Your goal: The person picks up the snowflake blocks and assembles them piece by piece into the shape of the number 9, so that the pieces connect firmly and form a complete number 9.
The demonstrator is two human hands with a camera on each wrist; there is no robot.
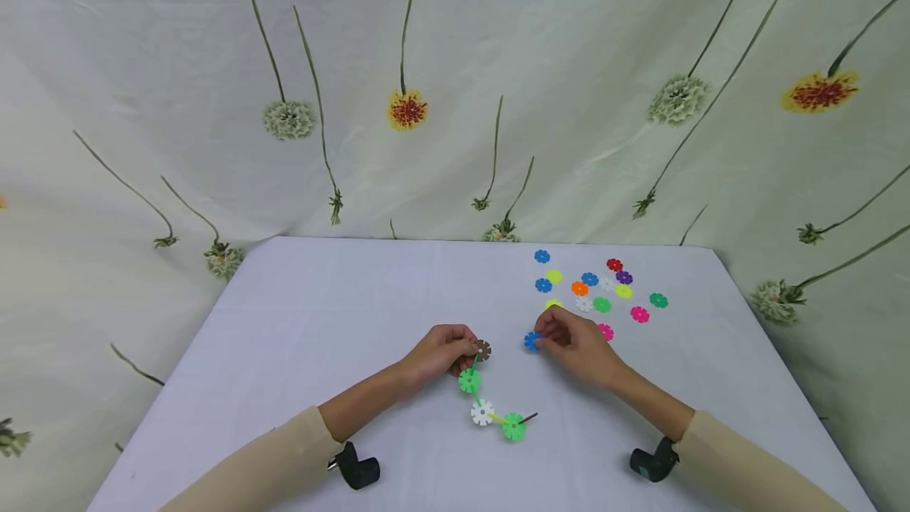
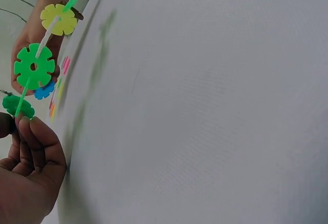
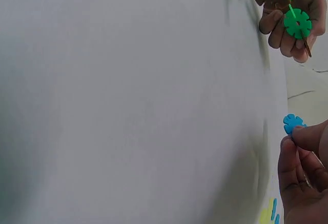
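Observation:
My left hand (image 1: 442, 352) pinches a chain of notched, flower-shaped plastic discs near its upper end, beside a brown disc (image 1: 484, 351). Below the fingers hang a green disc (image 1: 469, 380), a white disc (image 1: 482, 412) and another green disc (image 1: 514, 427), linked by discs seen edge-on. The left wrist view also shows a yellow disc (image 2: 59, 20) in the chain. Between thumb and fingers, my right hand (image 1: 577, 348) holds a single blue disc (image 1: 532, 340), also visible in the right wrist view (image 3: 293, 124). The blue disc is apart from the chain, to its right.
Loose discs lie scattered at the back right of the white table (image 1: 341, 299), among them an orange disc (image 1: 579, 288), a red disc (image 1: 614, 265) and a dark green disc (image 1: 658, 300). A flower-patterned cloth (image 1: 583, 46) hangs behind the table's far edge.

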